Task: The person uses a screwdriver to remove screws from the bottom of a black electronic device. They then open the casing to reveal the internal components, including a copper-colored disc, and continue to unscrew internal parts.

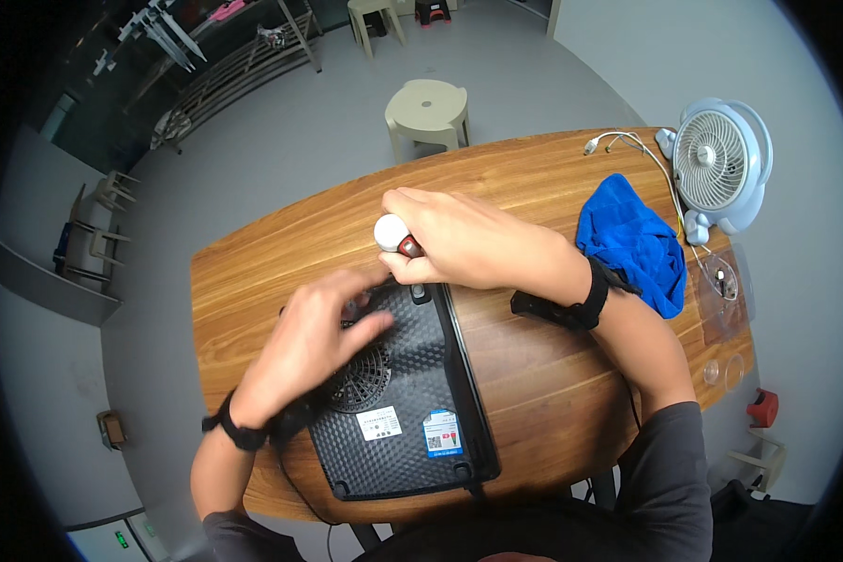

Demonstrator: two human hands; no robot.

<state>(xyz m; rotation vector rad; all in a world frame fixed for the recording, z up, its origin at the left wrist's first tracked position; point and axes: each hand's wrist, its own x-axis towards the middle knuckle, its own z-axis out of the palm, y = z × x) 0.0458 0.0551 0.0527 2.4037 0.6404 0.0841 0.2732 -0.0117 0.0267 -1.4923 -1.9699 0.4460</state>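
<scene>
A black laptop cooling pad [393, 468] lies underside up on the wooden table [515, 426], showing a textured base, a round fan grille [363, 382] and two labels. My left hand [314, 323] is over its far left part, thumb apart from the fingers and nothing seen in it. Just beyond the pad's far edge, my right hand [464, 239] is closed round an object with a white round end [391, 232] and a dark red and silver part. The hand hides most of that object, so its kind is unclear.
To the right lies a crumpled blue cloth [632, 244]. Behind it stand a light blue desk fan [717, 164] and a white cable [660, 159]. Clear plastic pieces [726, 370] rest by the right edge. A beige stool [428, 108] stands beyond the table.
</scene>
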